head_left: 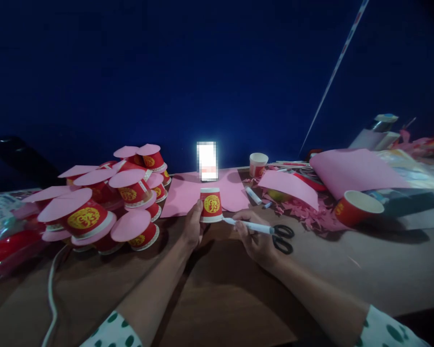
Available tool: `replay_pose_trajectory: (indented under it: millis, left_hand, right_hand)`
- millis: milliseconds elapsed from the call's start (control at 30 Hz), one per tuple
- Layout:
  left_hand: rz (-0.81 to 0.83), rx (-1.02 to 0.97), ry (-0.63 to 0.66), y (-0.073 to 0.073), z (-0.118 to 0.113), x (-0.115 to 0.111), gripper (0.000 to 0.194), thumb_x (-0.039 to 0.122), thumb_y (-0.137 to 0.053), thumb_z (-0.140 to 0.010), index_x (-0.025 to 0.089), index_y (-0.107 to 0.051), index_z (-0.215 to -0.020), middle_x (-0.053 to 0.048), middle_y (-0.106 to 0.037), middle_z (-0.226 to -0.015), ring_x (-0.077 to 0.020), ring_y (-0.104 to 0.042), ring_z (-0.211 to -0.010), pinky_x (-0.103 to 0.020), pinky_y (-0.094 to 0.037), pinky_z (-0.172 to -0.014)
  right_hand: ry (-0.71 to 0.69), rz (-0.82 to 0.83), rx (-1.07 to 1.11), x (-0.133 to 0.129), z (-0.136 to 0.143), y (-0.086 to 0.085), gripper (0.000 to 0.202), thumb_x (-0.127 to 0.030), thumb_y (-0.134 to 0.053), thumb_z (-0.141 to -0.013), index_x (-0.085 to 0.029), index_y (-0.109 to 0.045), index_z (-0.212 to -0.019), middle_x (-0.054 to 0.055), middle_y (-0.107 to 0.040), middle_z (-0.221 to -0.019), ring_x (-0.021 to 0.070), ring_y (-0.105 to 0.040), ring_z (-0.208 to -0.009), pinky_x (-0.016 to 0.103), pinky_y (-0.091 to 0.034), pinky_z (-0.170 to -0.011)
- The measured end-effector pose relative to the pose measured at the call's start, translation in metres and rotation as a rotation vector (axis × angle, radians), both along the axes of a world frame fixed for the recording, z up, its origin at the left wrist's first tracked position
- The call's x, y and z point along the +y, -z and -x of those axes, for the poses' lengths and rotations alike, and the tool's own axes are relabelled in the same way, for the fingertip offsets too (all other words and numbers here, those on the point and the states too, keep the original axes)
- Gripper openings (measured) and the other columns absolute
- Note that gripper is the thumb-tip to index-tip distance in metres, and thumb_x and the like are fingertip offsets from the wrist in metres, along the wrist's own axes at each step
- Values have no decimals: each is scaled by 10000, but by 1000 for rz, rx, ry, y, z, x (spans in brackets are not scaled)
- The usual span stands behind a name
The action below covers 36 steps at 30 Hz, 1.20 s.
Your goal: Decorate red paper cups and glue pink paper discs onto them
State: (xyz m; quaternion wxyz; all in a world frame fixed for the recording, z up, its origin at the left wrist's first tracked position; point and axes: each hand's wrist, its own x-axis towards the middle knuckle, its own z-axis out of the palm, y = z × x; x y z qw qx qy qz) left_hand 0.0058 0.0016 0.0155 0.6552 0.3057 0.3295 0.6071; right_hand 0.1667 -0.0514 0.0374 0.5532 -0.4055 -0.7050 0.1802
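My left hand [193, 225] grips a red paper cup [211, 207] with a yellow printed emblem, held bottom up above the table with its white rim downward. In my right hand [255, 241] is a slim white tube [256, 227] with a pointed tip, possibly glue or a marker. That tip is at the cup's lower right rim; whether it touches, I cannot tell. Black scissor handles [283, 238] show just beyond my right hand, their blades hidden. Behind the cup, pink paper [183, 193] lies flat on the table.
At left stand several stacked red cups [88, 219] topped with pink discs, near a white cable [51, 289]. A lit, blurred screen [207, 161] stands at the back. On the right are an upright cup [258, 166], a tilted cup [358, 209], pink sheets [350, 168] and paper scraps [307, 212].
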Motion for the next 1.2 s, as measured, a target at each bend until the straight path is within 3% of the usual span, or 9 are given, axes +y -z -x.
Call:
replay_pose_trajectory:
  millis: [133,333,600,1200]
  left_hand:
    - [61,-17,56,-2,0,-2,484,547,-559,-751,124,-605,-980,-95,-696,-878,-227,-656,-835,-354,-514,-755]
    - [-97,77,7,0,1,-2,336,422,-670,-707,168,-594,-912,-31,-683,-856,-182,-643,-818,-305,-494,-754]
    - [-161,173,31,0,0,-1,271,401,-645,-736,164,-628,-865,-30,-687,-842,-151,-624,-755,-265,-465,-700]
    - [-141,230,18,4,-2,-2,314,414,-639,-737,154,-614,-911,-34,-671,-812,-153,-615,-721,-280,-470,-685]
  right_hand:
    - [17,-43,-54,-4,3,-4,102,-221,-479,-849,-189,-567,-807,19,-605,-682,147,-570,-616,255,-442,-576]
    - [32,-53,-95,-5,6,-7,88,-211,-494,-834,-191,-579,-822,34,-640,-713,151,-588,-617,254,-454,-566]
    - [36,-53,-114,-3,7,-5,89,-213,-488,-827,-181,-563,-789,18,-611,-669,136,-573,-578,243,-455,-565]
    - [19,-84,-166,-1,8,-3,92,-217,-503,-833,-185,-581,-796,32,-643,-689,149,-594,-598,261,-468,-604]
